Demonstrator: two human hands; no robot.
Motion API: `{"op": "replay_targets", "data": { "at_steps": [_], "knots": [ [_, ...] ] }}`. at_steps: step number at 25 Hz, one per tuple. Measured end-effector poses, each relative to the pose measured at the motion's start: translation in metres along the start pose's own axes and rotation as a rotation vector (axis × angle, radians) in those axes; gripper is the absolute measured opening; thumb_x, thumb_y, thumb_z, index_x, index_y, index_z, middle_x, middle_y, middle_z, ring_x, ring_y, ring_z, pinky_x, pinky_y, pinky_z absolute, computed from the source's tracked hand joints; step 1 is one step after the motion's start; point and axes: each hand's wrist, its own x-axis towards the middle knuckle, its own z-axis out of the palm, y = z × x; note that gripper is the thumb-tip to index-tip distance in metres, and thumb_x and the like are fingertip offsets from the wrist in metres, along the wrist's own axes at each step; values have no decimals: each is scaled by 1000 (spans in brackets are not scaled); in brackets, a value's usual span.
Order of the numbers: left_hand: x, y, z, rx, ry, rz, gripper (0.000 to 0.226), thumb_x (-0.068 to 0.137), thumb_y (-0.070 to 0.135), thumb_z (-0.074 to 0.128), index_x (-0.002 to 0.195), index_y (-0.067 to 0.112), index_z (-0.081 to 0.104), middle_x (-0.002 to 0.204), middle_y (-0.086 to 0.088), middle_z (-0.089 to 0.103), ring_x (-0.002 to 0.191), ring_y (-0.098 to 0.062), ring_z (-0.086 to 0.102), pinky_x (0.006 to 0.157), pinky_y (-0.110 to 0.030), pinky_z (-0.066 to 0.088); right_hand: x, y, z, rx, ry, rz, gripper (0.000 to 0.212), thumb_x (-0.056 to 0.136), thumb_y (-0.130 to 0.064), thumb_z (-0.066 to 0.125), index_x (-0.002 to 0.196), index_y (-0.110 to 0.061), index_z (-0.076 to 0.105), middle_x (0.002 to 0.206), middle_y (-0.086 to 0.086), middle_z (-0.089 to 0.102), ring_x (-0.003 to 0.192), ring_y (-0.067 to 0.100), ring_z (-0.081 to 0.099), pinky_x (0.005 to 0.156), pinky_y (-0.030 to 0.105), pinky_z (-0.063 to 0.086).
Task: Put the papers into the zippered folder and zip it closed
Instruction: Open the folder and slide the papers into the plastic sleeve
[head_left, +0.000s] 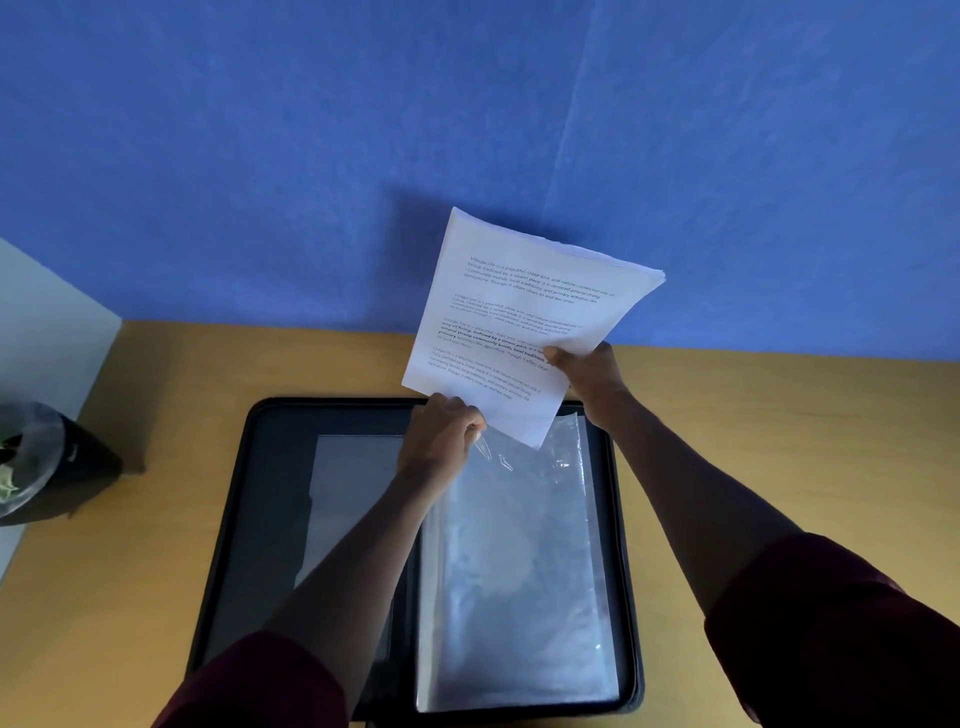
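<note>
Wooden worktop (753, 415) carries the open zippered folder (249, 519). Papers (514, 317), at 12 o'clock above it, gripped by right hand (589, 376); left hand (441, 436) apparently pinches a clear sleeve (519, 561).

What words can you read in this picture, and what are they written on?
"Village life is a peaceful, close-knit, and nature-connected way of living": top lines of the papers, held by the left hand and right hand.
Lower paragraphs on the papers: too small and blurred to read surely.
Zippered folder: no words visible.
</note>
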Motion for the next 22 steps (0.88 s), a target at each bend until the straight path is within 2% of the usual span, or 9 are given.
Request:
{"op": "replay_targets", "data": {
  "at_steps": [4, 7, 10, 13, 16, 19, 22],
  "knots": [
    [1, 0, -5, -19, -26, 3, 12, 88, 11, 64, 86, 21, 71, 84, 4, 68, 90, -21, 55, 80, -42, 46, 0, -1, -19, 10, 8, 15, 30, 85, -1, 72, 112, -11, 64, 103, 2, 72, 91, 18, 68, 77, 33, 57],
    [1, -3, -8, 3, -61, 11, 13, 87, 9, 65, 89, 20, 72, 86, 3, 68, 92, -22, 56, 80, -41, 47, 0, -1, -29, 8, -12, 22, 30, 85, -1, 71, 112, -12, 64, 99, -1, 72, 88, 15, 70, 65, 28, 56],
    [3, -11, -13, 60, -75, -20, 22, 81, 0, 60, 82, 19, 70, 84, 3, 65, 91, -22, 52, 77, -38, 45, 3, -1, -31, -23, -47, 6, 28, 84, 1, 72, 106, -17, 66, 98, -3, 73, 87, 13, 71, 65, 27, 57],
    [7, -21, -21, 115, -64, -64, 24, 80, -1, 60, 78, 20, 70, 86, 3, 63, 89, -22, 50, 73, -34, 42, 8, -3, -30, -62, -69, -2, 26, 83, 2, 73, 96, -20, 67, 96, -4, 74, 87, 15, 71, 76, 34, 57],
    [10, -30, -27, 160, -37, -90, 19, 84, 3, 63, 76, 20, 69, 86, 2, 62, 86, -23, 50, 71, -36, 42, 14, -6, -27, -98, -100, -12, 28, 83, 2, 73, 99, -20, 66, 101, -1, 72, 92, 18, 69, 89, 40, 55],
    [12, -41, -33, 189, -21, -143, 23, 81, -2, 59, 75, 19, 65, 86, 2, 60, 82, -24, 53, 69, -34, 41, 21, -9, -27, -144, -151, 4, 28, 84, 1, 71, 109, -11, 66, 110, 7, 72, 102, 26, 69, 97, 46, 53],
    [13, -51, -38, 115, -68, -113, 17, 84, 4, 60, 79, 19, 67, 89, 3, 61, 81, -23, 58, 74, -36, 46, 26, -9, -27, -186, -186, 30, 38, 86, 0, 70, 123, 0, 62, 121, 15, 68, 112, 33, 65, 102, 51, 50]
  ]
}}
